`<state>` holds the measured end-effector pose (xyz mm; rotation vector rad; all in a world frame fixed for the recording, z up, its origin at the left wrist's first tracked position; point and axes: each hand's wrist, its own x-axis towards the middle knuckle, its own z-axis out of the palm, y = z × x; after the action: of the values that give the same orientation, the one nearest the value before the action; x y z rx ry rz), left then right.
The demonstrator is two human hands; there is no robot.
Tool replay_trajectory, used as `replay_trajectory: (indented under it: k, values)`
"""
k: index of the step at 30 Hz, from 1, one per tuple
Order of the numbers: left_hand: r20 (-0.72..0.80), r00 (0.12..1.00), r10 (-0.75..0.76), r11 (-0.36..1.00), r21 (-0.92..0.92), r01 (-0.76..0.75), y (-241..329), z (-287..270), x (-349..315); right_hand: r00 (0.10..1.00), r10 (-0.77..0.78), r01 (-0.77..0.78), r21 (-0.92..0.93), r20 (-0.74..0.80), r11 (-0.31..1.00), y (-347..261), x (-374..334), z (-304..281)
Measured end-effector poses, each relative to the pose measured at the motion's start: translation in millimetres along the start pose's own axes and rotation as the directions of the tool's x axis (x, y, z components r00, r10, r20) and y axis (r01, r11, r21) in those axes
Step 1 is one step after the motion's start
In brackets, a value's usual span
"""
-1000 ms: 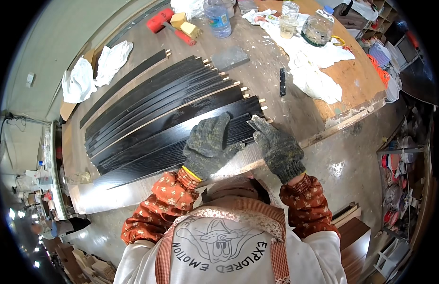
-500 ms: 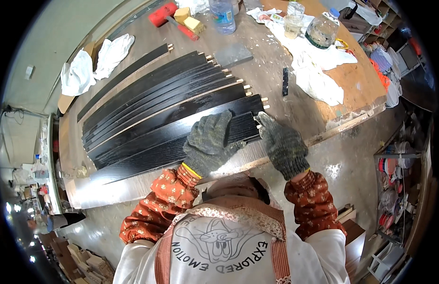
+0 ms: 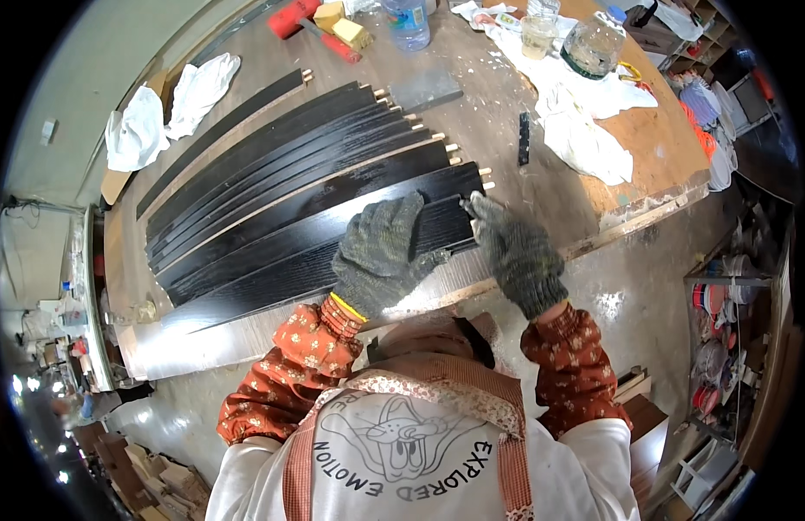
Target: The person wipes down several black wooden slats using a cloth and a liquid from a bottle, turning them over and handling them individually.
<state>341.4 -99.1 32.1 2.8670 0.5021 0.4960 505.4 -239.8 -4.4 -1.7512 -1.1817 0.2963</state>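
Both hands wear dark grey knit gloves. My left hand [image 3: 378, 252] lies over the nearest black wooden slat [image 3: 446, 224], fingers across its top and thumb along its near edge, holding it near its right end. At that end is my right hand [image 3: 520, 256], its fingers closed and the pale fingertips against the slat's end. Whatever lies between those fingertips is too small to make out. Beyond, several more black slats [image 3: 333, 187] lie side by side, with pale wooden dowels [image 3: 486, 178] sticking out of their right ends.
On the worktable [image 3: 498, 95] are a red mallet [image 3: 333, 43], yellow blocks [image 3: 352, 35], a water bottle [image 3: 407, 24], a grey flat plate [image 3: 426, 89] and a small black strip [image 3: 524, 139]. White cloths [image 3: 585, 143] and a round jar [image 3: 593, 48] lie at the right.
The right fingertips have shifted slightly up and left at the slat's end. My left hand stays on the slat, and the whole view has drifted a little.
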Motion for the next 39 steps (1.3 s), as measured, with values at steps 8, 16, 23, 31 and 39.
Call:
replay_trajectory:
  k: [8,16,23,31,39]
  values:
    - [0.099,0.992,-0.073,0.997,0.027,0.070,3.0,-9.8,0.0,0.988,0.155,-0.143,-0.451,-0.011,0.881,-9.0,27.1,-29.6]
    - [0.053,0.998,-0.038,0.999,0.001,0.038,2.0,-6.8,0.0,0.955,-0.152,0.281,-0.619,0.253,0.734,-11.3,53.0,8.3]
    - [0.051,0.997,-0.056,0.998,0.041,0.054,3.9,-9.2,-1.0,0.966,-0.023,-0.215,-0.849,-0.258,0.482,28.3,92.3,-76.5]
    - [0.053,0.997,-0.061,0.997,0.055,0.058,0.5,-3.8,-5.1,0.964,0.062,-0.195,-0.525,-0.259,0.828,40.7,80.8,-88.7]
    - [0.051,0.997,-0.054,0.999,0.003,0.054,3.6,-5.9,-3.3,0.966,0.030,0.135,-0.606,0.255,0.784,-37.1,74.4,-31.7]
